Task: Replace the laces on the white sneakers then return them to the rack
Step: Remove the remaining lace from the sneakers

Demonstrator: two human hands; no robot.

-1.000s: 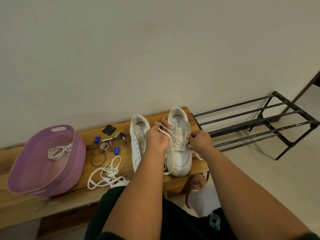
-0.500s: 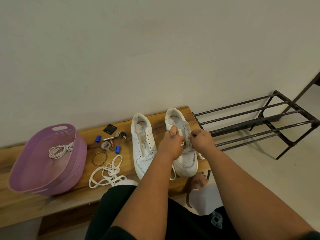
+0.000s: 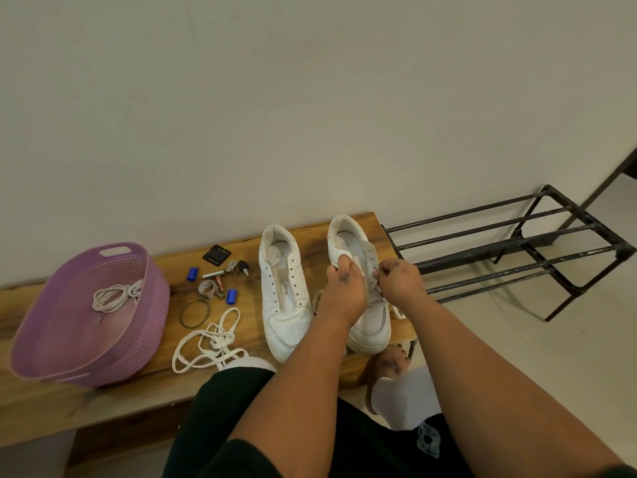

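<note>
Under both hands (image 3: 370, 288): right sneaker (image 3: 370, 322), lace pinched.

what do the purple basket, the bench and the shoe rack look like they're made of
Basket: likely moulded plastic, matte, with a woven-pattern wall and a cut-out handle.
Bench: wood or wood-look board, visible grain, slight sheen.
Rack: dark metal bars, apparently painted, with pale scuffs.

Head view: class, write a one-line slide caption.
Both hands, left and right, lace the right-hand sneaker on the bench; its unlaced mate waits.
</note>
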